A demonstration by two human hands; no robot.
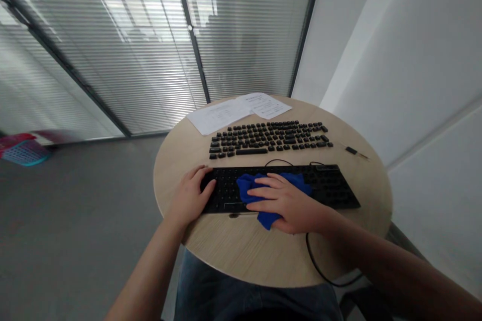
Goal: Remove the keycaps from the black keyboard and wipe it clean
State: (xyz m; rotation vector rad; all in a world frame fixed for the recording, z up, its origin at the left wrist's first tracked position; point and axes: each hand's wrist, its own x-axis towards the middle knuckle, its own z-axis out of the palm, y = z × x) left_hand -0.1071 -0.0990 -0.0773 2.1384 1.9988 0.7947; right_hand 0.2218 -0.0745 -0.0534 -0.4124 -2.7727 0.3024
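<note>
A black keyboard base (327, 190) with its keycaps off lies across the round table. At its left end rests my left hand (191, 194), thumb and fingers apart on the edge and surface. My right hand (288, 203) presses a blue cloth (246, 185) onto the middle of the keyboard, fingers spread over the fabric; part of the cloth is hidden under the palm. Beyond the keyboard, loose black keycaps (263, 135) lie in rows, with a long space bar key (251, 151) at the front.
White printed sheets (222, 114) lie at the table's (241, 256) far edge. A small black tool (351, 150) is on the right. A black cable (316, 263) hangs over the near edge. A pink and blue basket (24, 151) stands on the floor at far left.
</note>
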